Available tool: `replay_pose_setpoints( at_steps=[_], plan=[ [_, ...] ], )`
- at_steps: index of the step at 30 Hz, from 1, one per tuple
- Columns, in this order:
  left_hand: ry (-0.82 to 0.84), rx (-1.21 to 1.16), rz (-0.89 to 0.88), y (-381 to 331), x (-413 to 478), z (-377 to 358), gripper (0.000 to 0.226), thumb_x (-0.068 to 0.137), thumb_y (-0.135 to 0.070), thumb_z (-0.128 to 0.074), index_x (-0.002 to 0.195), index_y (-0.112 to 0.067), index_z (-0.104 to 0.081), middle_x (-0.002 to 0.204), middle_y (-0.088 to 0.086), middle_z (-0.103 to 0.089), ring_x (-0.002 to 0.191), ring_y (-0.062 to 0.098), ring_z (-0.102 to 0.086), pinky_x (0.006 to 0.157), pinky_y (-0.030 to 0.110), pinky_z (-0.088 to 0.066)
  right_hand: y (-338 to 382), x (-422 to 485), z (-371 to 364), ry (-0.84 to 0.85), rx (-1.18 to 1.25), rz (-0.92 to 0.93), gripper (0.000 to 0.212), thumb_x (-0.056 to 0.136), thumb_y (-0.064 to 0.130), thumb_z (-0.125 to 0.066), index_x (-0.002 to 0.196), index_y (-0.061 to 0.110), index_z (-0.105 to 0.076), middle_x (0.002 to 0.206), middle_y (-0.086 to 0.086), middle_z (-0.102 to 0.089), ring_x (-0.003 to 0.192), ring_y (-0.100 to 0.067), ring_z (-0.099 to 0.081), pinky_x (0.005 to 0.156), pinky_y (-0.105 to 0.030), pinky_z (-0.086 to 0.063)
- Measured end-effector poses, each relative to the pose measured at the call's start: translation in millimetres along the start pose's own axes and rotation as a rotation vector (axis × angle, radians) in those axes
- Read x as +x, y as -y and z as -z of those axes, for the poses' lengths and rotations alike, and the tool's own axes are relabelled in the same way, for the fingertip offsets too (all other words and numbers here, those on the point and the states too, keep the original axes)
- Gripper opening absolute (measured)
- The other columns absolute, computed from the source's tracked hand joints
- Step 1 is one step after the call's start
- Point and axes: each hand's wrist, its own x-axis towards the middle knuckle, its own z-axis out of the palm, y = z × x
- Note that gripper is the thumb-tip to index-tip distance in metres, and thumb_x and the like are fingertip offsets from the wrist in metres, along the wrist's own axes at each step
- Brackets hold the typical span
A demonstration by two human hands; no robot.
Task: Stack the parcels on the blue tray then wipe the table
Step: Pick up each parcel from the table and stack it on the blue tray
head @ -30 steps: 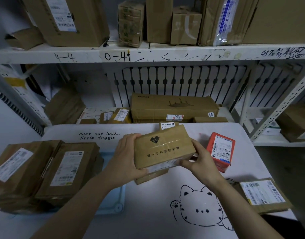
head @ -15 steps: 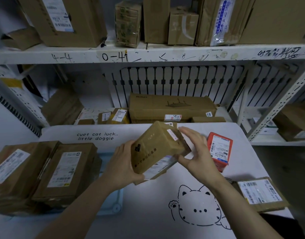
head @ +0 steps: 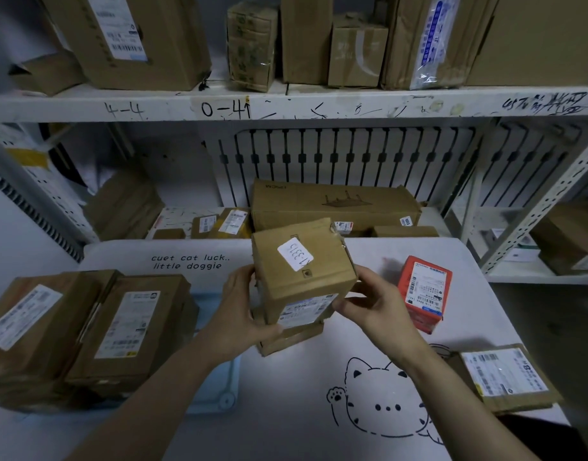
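Parcel (head: 302,274) newly upright between both hands (head: 240,316) (head: 376,306)

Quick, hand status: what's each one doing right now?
Left hand: holding the brown parcel, gripping its left side.
Right hand: holding the same parcel, gripping its right side.

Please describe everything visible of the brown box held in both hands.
The brown box is worn plain cardboard with a crumpled upper right corner. A white sticker with handwritten digits is on its upward face, a printed shipping label on the face nearer the camera. It is held tilted above the table, the left hand gripping its left side, the right hand its lower right edge.
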Motion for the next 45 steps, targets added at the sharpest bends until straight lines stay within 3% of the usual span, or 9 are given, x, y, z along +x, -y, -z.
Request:
replay_pose_setpoints(
  at_steps=[5, 9, 16, 23, 31, 35, 39, 42, 45],
  plan=[
    [-0.047, -0.129, -0.019, -5.5, 1.8, -1.3, 0.097, 0.052, -0.038, -0.084, 0.125, -0.057, -0.024, 0.133, -0.012, -0.044, 0.122, -0.002, -0.047, 0.098, 0.028, -0.048, -1.1, -0.4, -1.5, -0.016, 0.014, 0.017, 0.06, 0.084, -0.01, -0.07, 0.128, 0.031, -0.063, 0.117, 0.008, -0.071, 0.109, -0.013, -0.066, 0.09, -0.028, -0.057],
    [-0.047, -0.18, -0.018, -5.2, 2.5, -1.3, 0.097, 0.051, -0.036, -0.084, 0.125, -0.058, -0.025, 0.127, -0.018, -0.053, 0.118, -0.003, -0.053, 0.095, 0.031, -0.052, 0.3, 0.0, -2.9, -0.021, 0.005, 0.039, 0.06, 0.083, -0.009, -0.071, 0.125, 0.033, -0.063, 0.12, 0.005, -0.07, 0.109, -0.011, -0.066, 0.087, -0.021, -0.056],
    [-0.035, -0.213, 0.009, -6.7, -0.3, -0.6, 0.093, 0.055, -0.025, -0.085, 0.126, -0.048, -0.029, 0.119, -0.024, -0.056, 0.108, -0.015, -0.054, 0.081, 0.015, -0.049, 2.3, -0.8, -2.6, -0.017, 0.007, 0.046, 0.062, 0.082, -0.008, -0.073, 0.124, 0.036, -0.063, 0.125, 0.004, -0.066, 0.109, -0.008, -0.064, 0.086, -0.018, -0.054],
    [0.034, -0.275, 0.059, -2.6, 3.4, 4.1, 0.098, 0.063, 0.002, -0.088, 0.141, -0.024, -0.034, 0.127, -0.005, -0.061, 0.111, 0.002, -0.062, 0.078, 0.017, -0.055, 3.8, -0.3, -2.0, -0.028, 0.021, -0.013, 0.049, 0.082, 0.004, -0.078, 0.119, 0.034, -0.065, 0.113, 0.004, -0.068, 0.102, -0.012, -0.064, 0.083, -0.02, -0.056],
    [0.093, -0.319, 0.108, 5.4, 7.3, 2.2, 0.091, 0.06, -0.015, -0.093, 0.136, -0.025, -0.044, 0.122, -0.001, -0.068, 0.11, 0.01, -0.066, 0.085, 0.028, -0.058, 2.4, 1.6, -1.1, -0.048, 0.048, -0.094, 0.032, 0.086, 0.011, -0.075, 0.113, 0.028, -0.071, 0.097, -0.004, -0.07, 0.101, -0.025, -0.064, 0.089, -0.035, -0.058],
    [-0.043, -0.255, -0.009, 3.2, 6.7, -2.8, 0.098, 0.06, -0.014, -0.091, 0.136, -0.034, -0.033, 0.135, -0.006, -0.054, 0.119, 0.004, -0.057, 0.087, 0.024, -0.055, 5.9, 3.6, -0.2, -0.064, 0.096, -0.172, 0.033, 0.098, 0.003, -0.05, 0.113, 0.023, -0.071, 0.104, 0.002, -0.074, 0.104, -0.021, -0.065, 0.083, -0.027, -0.058],
    [-0.259, 0.211, -0.321, -2.6, 8.0, 0.4, 0.099, 0.063, -0.009, -0.087, 0.139, -0.03, -0.027, 0.148, 0.008, -0.033, 0.129, 0.01, -0.04, 0.105, 0.036, -0.045, 18.0, 5.9, -0.7, 0.006, 0.364, -0.405, 0.039, 0.105, 0.038, -0.039, 0.112, 0.018, -0.071, 0.11, -0.012, -0.073, 0.102, -0.026, -0.066, 0.091, -0.045, -0.055],
    [-0.293, 0.335, -0.479, -5.1, 8.2, 2.3, 0.108, 0.055, -0.007, -0.092, 0.138, -0.03, -0.026, 0.154, 0.014, -0.021, 0.133, 0.009, -0.03, 0.096, 0.043, -0.053, 19.4, 8.1, -0.6, 0.086, 0.433, -0.508, 0.05, 0.092, 0.061, -0.048, 0.116, 0.023, -0.069, 0.118, -0.014, -0.072, 0.112, -0.03, -0.067, 0.099, -0.052, -0.053],
    [-0.306, 0.435, -0.581, -4.6, 7.9, 3.4, 0.105, 0.056, -0.008, -0.092, 0.138, -0.025, -0.028, 0.154, 0.016, -0.018, 0.133, 0.015, -0.033, 0.077, 0.042, -0.061, 18.1, 8.6, 0.0, 0.145, 0.537, -0.546, 0.056, 0.084, 0.061, -0.057, 0.124, 0.023, -0.066, 0.122, -0.015, -0.071, 0.113, -0.032, -0.068, 0.092, -0.049, -0.056]
  ],
)
